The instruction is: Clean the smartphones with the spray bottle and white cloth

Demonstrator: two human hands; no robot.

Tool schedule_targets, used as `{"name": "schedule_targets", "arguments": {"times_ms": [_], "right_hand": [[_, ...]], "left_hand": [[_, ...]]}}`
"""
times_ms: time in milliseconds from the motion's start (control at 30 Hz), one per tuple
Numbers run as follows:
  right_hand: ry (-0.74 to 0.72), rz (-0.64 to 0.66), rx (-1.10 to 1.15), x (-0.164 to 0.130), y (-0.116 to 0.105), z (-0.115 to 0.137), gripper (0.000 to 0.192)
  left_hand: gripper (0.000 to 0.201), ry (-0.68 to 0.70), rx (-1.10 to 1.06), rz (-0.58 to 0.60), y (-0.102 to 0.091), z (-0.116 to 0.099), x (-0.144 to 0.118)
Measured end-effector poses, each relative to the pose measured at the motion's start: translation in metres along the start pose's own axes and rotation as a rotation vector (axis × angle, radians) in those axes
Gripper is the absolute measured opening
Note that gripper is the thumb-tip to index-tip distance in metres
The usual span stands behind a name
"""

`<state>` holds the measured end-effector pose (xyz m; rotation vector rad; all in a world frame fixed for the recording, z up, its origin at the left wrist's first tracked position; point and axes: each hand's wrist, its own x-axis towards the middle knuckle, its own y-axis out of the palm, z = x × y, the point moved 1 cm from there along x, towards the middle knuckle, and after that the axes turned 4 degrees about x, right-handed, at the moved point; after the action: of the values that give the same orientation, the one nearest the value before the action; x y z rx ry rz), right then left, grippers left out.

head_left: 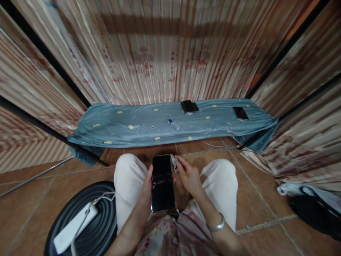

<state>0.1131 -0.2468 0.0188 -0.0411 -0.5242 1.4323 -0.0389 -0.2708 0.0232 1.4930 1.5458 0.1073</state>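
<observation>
gripping the phone (163, 197) along its left long edge, the left hand (146, 186) leaves nearly all of the dark screen uncovered. the thumb lies at that edge and a fingertip seems to show at the opposite one, so the phone is probably cradled from beneath. it is above the lap (162, 236), screen towards the wearer, likely so that both hands can reach it. the right hand (190, 176) pinches a small grey cloth (174, 162) between thumb and fingers beside the phone's upper right edge; whether cloth and phone touch, i cannot tell. bunching it so may suit a narrow edge.

on the bench (141, 133), the bottle (176, 126) lies on its side near the middle, perhaps for easy reach. the stack (189, 107) of dark, flat items lies behind it, and another device (240, 113) lies well apart at the right. the power strip (76, 227) rests on a black disc (106, 218), perhaps for support.
</observation>
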Motion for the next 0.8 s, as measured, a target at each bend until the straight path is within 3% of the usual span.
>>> {"name": "schedule_targets", "arguments": {"times_ms": [100, 200, 533, 800], "right_hand": [[0.072, -0.037, 0.032, 0.012, -0.002, -0.002, 0.025], [-0.008, -0.019, 0.085, 0.015, 0.001, -0.001, 0.024], [-0.11, 0.037, 0.075, -0.006, 0.006, -0.001, 0.028], [-0.168, 0.076, -0.013, -0.019, 0.002, 0.004, 0.031]], "left_hand": [[0.038, -0.021, 0.0, -0.028, 0.006, 0.001, -0.007], [0.037, -0.001, 0.01, -0.048, 0.011, 0.0, -0.007], [0.034, 0.044, -0.014, -0.069, 0.007, -0.012, 0.011], [0.041, -0.031, 0.0, -0.113, 0.015, -0.019, 0.013]]}}
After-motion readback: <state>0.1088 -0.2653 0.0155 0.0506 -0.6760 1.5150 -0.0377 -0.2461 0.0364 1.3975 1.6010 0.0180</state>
